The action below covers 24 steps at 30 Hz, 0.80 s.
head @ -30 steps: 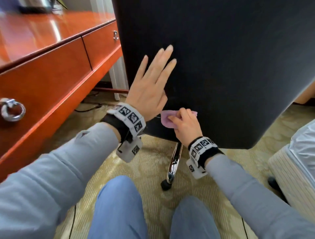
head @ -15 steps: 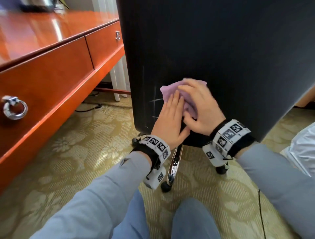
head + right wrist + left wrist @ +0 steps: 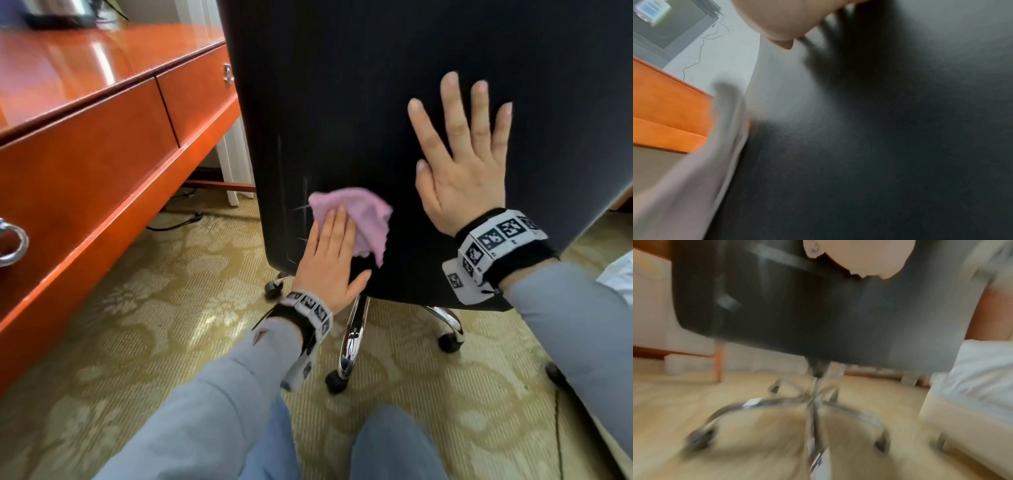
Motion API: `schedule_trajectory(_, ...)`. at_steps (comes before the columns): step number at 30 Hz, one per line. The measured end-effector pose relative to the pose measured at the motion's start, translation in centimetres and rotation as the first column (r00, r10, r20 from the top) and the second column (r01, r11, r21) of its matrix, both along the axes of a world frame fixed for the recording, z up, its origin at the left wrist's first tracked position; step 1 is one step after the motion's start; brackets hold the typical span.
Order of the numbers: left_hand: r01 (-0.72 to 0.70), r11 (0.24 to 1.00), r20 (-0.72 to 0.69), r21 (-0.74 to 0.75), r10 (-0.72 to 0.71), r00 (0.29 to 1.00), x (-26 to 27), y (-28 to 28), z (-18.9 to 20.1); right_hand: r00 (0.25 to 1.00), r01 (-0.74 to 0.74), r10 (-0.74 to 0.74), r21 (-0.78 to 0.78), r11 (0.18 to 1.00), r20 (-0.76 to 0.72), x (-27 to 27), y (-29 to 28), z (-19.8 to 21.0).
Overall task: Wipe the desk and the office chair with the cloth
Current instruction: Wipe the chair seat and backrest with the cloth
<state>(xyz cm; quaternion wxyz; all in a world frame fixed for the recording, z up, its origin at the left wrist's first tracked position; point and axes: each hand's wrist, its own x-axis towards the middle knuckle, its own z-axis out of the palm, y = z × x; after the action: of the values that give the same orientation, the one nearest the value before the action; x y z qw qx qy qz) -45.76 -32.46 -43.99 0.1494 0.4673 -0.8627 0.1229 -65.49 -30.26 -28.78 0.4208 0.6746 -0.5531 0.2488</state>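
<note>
My left hand (image 3: 330,260) presses the cloth (image 3: 356,219) flat, fingers straight, low on the chair (image 3: 394,85) back at about 7 o'clock. My right hand (image 3: 462,171) lies spread at 3 o'clock. The desk (image 3: 85,113) stands at 9 o'clock.

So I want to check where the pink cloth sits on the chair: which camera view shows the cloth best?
The head view: the pink cloth shows sharply, pressed flat against the chair back under the left hand. The left wrist view shows only chair and palm, no cloth. The right wrist view gives at most a pale blur that cannot be told as cloth.
</note>
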Motion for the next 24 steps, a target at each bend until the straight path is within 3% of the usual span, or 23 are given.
schedule_trajectory(2, -0.056, 0.995, 0.098, 0.080, 0.048, 0.994, 2.0, 0.4, -3.8, 1.000, 0.002, -0.002, -0.010, 1.000, -0.010, 0.2, 0.0, -0.1)
schedule_trajectory(4, -0.075, 0.994, 0.074, 0.079, 0.069, 0.995, 2.2, 0.5, -4.0, 1.000, 0.005, -0.005, -0.017, 1.000, -0.007, 0.5, -0.2, -0.2)
schedule_trajectory(8, -0.008, 0.993, -0.193, -0.121, -0.015, 0.981, -1.5, -0.7, 4.7, 1.000, -0.012, 0.012, -0.058, 0.998, 0.002, 0.7, -0.3, -0.3)
schedule_trajectory(10, 0.014, 0.982, -0.242, -0.186, -0.059, 0.969, -2.4, -1.6, 6.8, 1.000, -0.005, 0.006, -0.094, 0.996, 0.006, 0.7, -0.5, -0.1)
schedule_trajectory(12, 0.052, 0.984, -0.123, -0.172, -0.074, 0.990, -1.5, -2.0, 4.2, 1.000, 0.017, -0.018, -0.077, 0.997, -0.003, 0.3, -0.7, 0.1)
schedule_trajectory(15, 0.031, 0.999, 0.106, -0.036, -0.027, 0.994, 2.0, -1.4, -3.6, 0.999, 0.048, -0.048, -0.069, 0.996, -0.007, -0.2, -0.5, -0.4)
schedule_trajectory(17, -0.004, 1.000, 0.162, 0.025, 0.000, 0.987, 3.8, -1.2, -6.3, 0.998, 0.061, -0.062, -0.082, 0.995, -0.011, -0.1, -0.5, -0.5)
schedule_trajectory(19, -0.004, 1.000, 0.163, 0.017, 0.001, 0.987, 4.4, -1.0, -6.4, 0.998, 0.064, -0.066, -0.081, 0.995, -0.013, 0.0, -0.5, -0.3)
schedule_trajectory(21, -0.027, 0.999, 0.086, -0.045, 0.031, 0.996, 4.1, -1.1, -4.7, 0.998, 0.067, -0.068, -0.078, 0.995, -0.011, -0.1, -0.6, -0.2)
schedule_trajectory(24, -0.155, 0.981, -0.191, -0.121, 0.130, 0.973, 2.4, -2.2, 2.2, 0.998, 0.066, -0.066, -0.066, 0.996, 0.003, 0.0, -0.6, -0.6)
